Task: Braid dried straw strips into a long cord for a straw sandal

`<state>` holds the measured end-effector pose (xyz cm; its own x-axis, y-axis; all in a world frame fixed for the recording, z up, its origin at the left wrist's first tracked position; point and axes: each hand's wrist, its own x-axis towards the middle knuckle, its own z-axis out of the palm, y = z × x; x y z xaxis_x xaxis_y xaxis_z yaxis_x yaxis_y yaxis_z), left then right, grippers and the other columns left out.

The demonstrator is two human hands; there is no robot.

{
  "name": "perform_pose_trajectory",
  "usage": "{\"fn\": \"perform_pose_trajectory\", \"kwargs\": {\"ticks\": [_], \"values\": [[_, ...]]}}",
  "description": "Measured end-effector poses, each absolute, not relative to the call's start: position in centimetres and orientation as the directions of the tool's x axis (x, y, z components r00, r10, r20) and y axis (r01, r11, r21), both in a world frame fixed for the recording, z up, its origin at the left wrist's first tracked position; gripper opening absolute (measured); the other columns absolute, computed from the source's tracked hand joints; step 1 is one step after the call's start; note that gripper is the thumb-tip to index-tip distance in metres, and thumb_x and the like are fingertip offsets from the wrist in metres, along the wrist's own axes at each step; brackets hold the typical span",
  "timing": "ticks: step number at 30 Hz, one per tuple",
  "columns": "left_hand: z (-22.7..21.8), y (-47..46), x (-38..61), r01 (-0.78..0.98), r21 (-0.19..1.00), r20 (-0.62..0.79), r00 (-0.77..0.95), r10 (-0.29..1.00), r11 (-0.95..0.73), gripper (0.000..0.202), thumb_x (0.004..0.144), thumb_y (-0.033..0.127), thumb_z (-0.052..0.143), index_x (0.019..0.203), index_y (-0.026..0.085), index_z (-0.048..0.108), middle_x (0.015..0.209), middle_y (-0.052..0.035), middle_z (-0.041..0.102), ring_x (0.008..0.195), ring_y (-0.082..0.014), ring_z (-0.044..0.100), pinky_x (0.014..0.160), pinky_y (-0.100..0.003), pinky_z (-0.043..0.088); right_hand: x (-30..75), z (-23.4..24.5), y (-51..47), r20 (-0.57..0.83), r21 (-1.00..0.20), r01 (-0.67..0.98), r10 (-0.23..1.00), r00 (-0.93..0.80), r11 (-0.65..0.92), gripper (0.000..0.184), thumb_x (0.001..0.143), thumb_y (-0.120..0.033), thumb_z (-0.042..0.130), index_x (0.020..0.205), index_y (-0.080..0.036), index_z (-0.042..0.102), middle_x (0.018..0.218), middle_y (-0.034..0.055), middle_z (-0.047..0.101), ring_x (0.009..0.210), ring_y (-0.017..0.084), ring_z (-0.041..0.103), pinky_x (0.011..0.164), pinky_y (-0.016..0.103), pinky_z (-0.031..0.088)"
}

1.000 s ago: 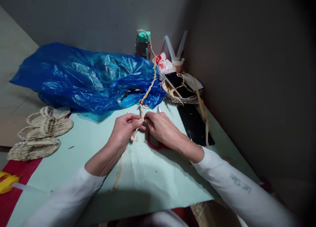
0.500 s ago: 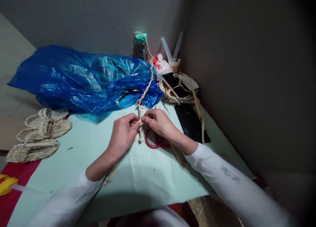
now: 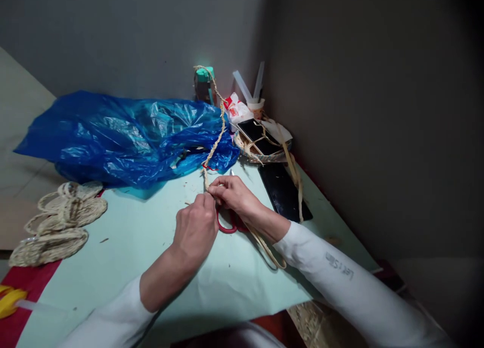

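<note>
right fingers (image 3: 217,185) pinch a coarse, knobbly fibre braid (image 3: 216,145); left hand (image 3: 196,225) has turned knuckles-up, its fingers' hold hidden.

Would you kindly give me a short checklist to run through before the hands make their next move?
1. Right hand pinching the braided cord: ok, near its lower end.
2. Left hand gripping a strand: cannot tell, its fingertips are hidden.
3. Red-handled scissors fully in view: not ok, the right hand partly covers them.
4. Red tie on the cord visible: ok, beyond both hands.
5. Cord's far end secured near the bottle: cannot tell.
</note>
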<state>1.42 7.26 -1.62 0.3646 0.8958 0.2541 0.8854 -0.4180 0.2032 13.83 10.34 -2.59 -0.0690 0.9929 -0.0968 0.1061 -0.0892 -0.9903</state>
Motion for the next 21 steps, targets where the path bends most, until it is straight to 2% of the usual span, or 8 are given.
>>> {"fn": "perform_pose_trajectory", "kwargs": {"ticks": [3,6,7,10,13,16,19,21], "values": [[-0.7,7.4,0.7,0.823,0.335,0.263,0.386,0.885,-0.458,0.019,0.084,0.024,0.054,0.087,0.016,0.071,0.073,-0.0106,0.065,0.057,-0.0212,0.053,0.055,-0.03,0.026,14.0,-2.6,10.3,-0.107,-0.992,0.073,0.993,-0.047,-0.103,0.009,0.075,-0.019,0.054,0.067,-0.015,0.057,0.055,-0.0038,0.051,0.048,0.008,0.043,0.048,0.02,0.033],[0.8,9.1,-0.5,0.686,0.623,0.276,0.258,0.926,-0.377,0.02,0.083,0.029,0.057,0.07,0.019,0.069,0.073,-0.0072,0.066,0.068,-0.0208,0.058,0.065,-0.029,0.035,14.2,-2.0,10.2,-0.117,-0.993,0.035,0.99,-0.075,-0.115,0.01,0.075,-0.016,0.052,0.066,-0.014,0.056,0.052,-0.0046,0.048,0.043,0.006,0.036,0.043,0.019,0.027],[1.1,9.9,-0.7,0.629,0.709,0.257,0.191,0.947,-0.319,0.015,0.081,0.029,0.06,0.074,0.02,0.07,0.081,-0.0069,0.068,0.074,-0.0211,0.059,0.068,-0.028,0.037,14.2,-1.8,10.2,-0.121,-0.993,0.01,0.989,-0.089,-0.12,0.011,0.076,-0.016,0.052,0.066,-0.014,0.055,0.052,-0.0048,0.048,0.042,0.006,0.034,0.042,0.019,0.025],[0.8,12.0,-0.8,0.294,0.956,-0.118,0.331,0.936,0.016,0.013,0.072,0.028,0.067,0.079,0.017,0.066,0.076,-0.0058,0.065,0.07,-0.0191,0.06,0.062,-0.026,0.042,14.2,-1.3,9.9,-0.146,-0.98,-0.119,0.981,-0.126,-0.161,0.011,0.08,-0.016,0.05,0.07,-0.014,0.053,0.056,-0.0032,0.052,0.043,0.006,0.038,0.043,0.019,0.029],[-0.4,13.0,-0.3,0.104,0.948,-0.315,0.429,0.847,0.3,0.017,0.071,0.029,0.068,0.074,0.014,0.06,0.061,0.0004,0.053,0.043,-0.0062,0.04,0.042,-0.019,0.026,14.3,-1.4,10.0,-0.157,-0.974,-0.141,0.976,-0.148,-0.178,0.01,0.082,-0.015,0.048,0.073,-0.014,0.053,0.063,-0.0006,0.058,0.046,0.006,0.043,0.047,0.019,0.033],[-1.2,13.0,-0.1,0.059,0.945,-0.317,0.418,0.851,0.322,0.018,0.07,0.027,0.069,0.074,0.012,0.059,0.062,0.0024,0.049,0.04,-0.0009,0.023,0.04,-0.017,0.013,14.8,-1.8,10.3,-0.129,-0.991,-0.003,0.978,-0.167,-0.132,0.012,0.083,-0.016,0.047,0.076,-0.013,0.056,0.067,0.0006,0.061,0.047,0.007,0.041,0.047,0.019,0.031],[-1.4,12.9,-0.3,0.074,0.949,-0.311,0.39,0.867,0.307,0.02,0.067,0.027,0.071,0.074,0.011,0.062,0.057,0.0041,0.045,0.04,-0.0015,0.022,0.039,-0.019,0.012,15.4,-1.6,10.5,-0.004,-0.957,0.286,0.986,-0.166,0.045,0.016,0.083,-0.015,0.047,0.078,-0.013,0.063,0.071,0.0021,0.065,0.057,0.01,0.051,0.056,0.021,0.036],[-1.5,12.8,-0.4,0.113,0.954,-0.299,0.341,0.891,0.277,0.02,0.065,0.028,0.071,0.071,0.011,0.063,0.053,0.0051,0.042,0.039,-0.0025,0.023,0.039,-0.02,0.012,15.5,-1.1,10.3,0.095,-0.829,0.53,0.978,-0.184,0.18,0.021,0.084,-0.014,0.047,0.076,-0.014,0.066,0.072,0.0041,0.067,0.066,0.013,0.056,0.063,0.023,0.037]]}}
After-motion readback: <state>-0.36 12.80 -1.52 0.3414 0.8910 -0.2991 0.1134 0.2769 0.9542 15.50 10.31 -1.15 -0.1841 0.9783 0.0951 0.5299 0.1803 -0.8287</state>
